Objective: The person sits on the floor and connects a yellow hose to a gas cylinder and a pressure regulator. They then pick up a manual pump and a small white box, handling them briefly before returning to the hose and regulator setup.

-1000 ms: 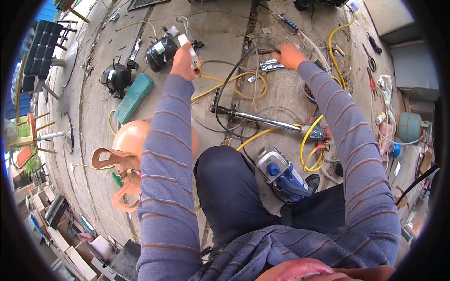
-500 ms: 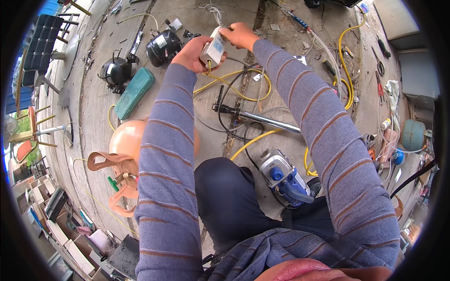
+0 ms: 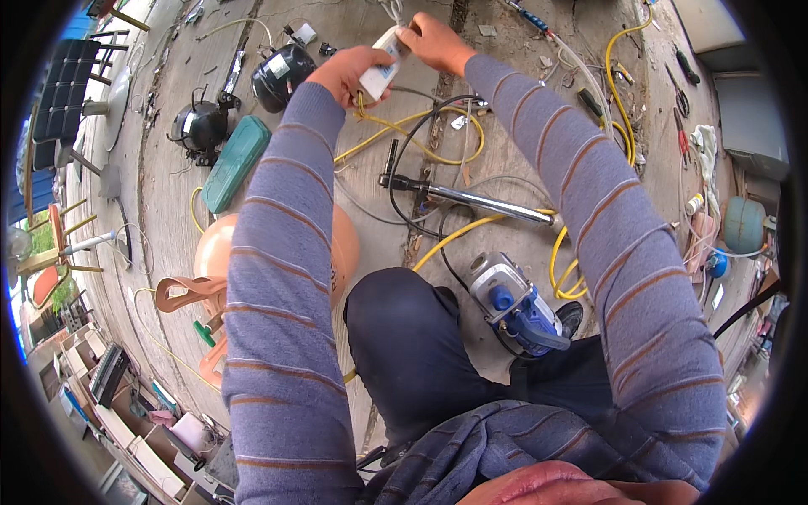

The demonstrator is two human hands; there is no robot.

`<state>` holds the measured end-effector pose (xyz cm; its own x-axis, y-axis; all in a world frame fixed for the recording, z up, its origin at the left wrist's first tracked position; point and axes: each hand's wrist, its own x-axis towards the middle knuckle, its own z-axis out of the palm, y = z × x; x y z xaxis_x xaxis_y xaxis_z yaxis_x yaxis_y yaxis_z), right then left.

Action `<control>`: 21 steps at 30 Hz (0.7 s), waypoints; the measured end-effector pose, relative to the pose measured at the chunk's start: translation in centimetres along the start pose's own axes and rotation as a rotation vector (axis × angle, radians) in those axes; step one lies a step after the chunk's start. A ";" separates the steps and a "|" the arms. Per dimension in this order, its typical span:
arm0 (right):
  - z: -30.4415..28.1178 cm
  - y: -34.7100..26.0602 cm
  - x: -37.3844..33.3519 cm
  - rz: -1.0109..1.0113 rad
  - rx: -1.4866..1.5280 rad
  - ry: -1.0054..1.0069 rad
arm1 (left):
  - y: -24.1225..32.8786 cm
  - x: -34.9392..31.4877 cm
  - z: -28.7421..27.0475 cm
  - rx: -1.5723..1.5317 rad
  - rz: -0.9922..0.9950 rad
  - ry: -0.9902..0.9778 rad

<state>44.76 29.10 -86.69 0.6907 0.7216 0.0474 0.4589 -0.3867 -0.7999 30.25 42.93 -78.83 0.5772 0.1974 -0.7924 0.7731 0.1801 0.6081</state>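
- The white box [image 3: 378,80] is held between both hands, ahead of the bent knee [image 3: 400,324] and above the floor [image 3: 168,219].
- It is probably best kept steady by the left hold, with the yellow cable [image 3: 360,103] and pale cord [image 3: 393,10] left unstrained at its ends.
- The grip of the left hand [image 3: 347,71] is closed round the lower part.
- The grip of the right hand [image 3: 433,44] is pinched shut at the upper end.
- Both arms [image 3: 282,269] are stretched forward.
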 end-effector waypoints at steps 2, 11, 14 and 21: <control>-0.8 0.7 0.4 -0.091 0.004 0.017 | 1.3 -0.7 0.7 0.060 0.021 0.014; -2.7 1.3 0.5 -0.020 0.133 0.053 | 2.7 -0.1 1.6 -0.072 0.007 -0.061; -2.6 1.2 0.2 -0.048 0.053 0.021 | 2.6 -0.5 1.3 -0.046 0.003 -0.031; -3.5 2.8 2.0 -0.029 0.027 -0.026 | 3.7 -1.3 2.3 0.033 -0.017 -0.026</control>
<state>49.37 27.46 -86.72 0.6625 0.7470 0.0559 0.4632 -0.3498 -0.8143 32.96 41.17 -75.64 0.5699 0.1698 -0.8040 0.7911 0.1511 0.5927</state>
